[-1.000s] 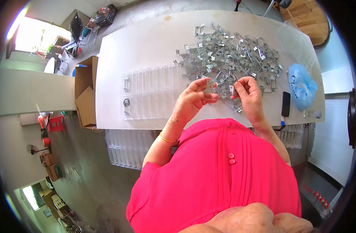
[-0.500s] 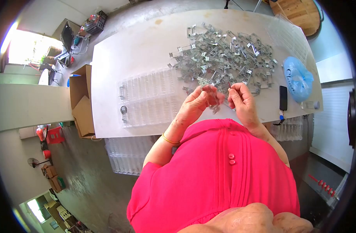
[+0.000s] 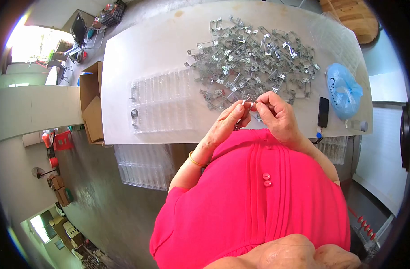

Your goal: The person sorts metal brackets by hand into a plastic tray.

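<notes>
My left hand (image 3: 226,123) is closed around a small metal bracket (image 3: 247,106), held upright above the table's near edge. My right hand (image 3: 279,114) pinches at the bracket's upper end, its thumb and forefinger close together. Whatever lies between those fingertips is too small and covered to make out. Just beyond both hands spreads a loose pile of similar grey metal brackets (image 3: 258,58). To the left, a clear plastic tray (image 3: 164,101) with rows of slots lies flat. A metal piece with a round dark end (image 3: 134,117) sits at its left side.
The white table (image 3: 137,54) carries a blue plastic bag (image 3: 343,92), a black phone (image 3: 323,112) and a small clear bottle (image 3: 357,125) on the right. More clear trays (image 3: 142,166) are below the table's near edge. An open cardboard box (image 3: 92,103) stands by the left edge.
My hands have come together at the bracket; the right fingertips, apart from it earlier, now meet its upper end. The view has shifted slightly, moving the table up in the picture.
</notes>
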`<move>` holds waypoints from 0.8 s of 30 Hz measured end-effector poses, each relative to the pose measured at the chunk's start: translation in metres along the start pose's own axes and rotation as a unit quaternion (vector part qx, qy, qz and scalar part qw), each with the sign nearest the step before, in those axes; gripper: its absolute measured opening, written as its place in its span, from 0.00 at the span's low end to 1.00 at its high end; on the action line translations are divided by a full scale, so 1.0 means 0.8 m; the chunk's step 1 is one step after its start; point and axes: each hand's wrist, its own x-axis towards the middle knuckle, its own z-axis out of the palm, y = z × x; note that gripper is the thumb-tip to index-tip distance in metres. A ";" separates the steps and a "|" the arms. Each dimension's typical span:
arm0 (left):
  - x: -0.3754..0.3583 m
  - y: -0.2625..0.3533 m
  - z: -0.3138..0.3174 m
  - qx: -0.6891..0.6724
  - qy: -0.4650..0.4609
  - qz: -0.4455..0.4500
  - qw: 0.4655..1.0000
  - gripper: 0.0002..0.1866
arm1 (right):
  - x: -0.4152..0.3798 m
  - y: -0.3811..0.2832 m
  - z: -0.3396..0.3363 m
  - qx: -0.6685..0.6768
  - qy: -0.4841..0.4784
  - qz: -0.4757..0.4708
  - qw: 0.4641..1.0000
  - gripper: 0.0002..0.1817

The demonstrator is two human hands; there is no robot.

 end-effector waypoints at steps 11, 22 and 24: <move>0.010 -0.014 0.037 0.198 0.061 0.090 0.974 0.27 | -0.007 0.008 -0.046 -0.024 -0.059 0.042 0.997 0.03; -0.010 -0.016 0.009 0.420 0.046 0.193 0.885 0.22 | 0.006 -0.002 -0.026 0.061 -0.133 0.137 0.980 0.11; -0.018 -0.011 -0.003 0.414 0.040 0.211 0.885 0.22 | 0.011 -0.002 -0.017 0.132 -0.182 0.181 0.957 0.13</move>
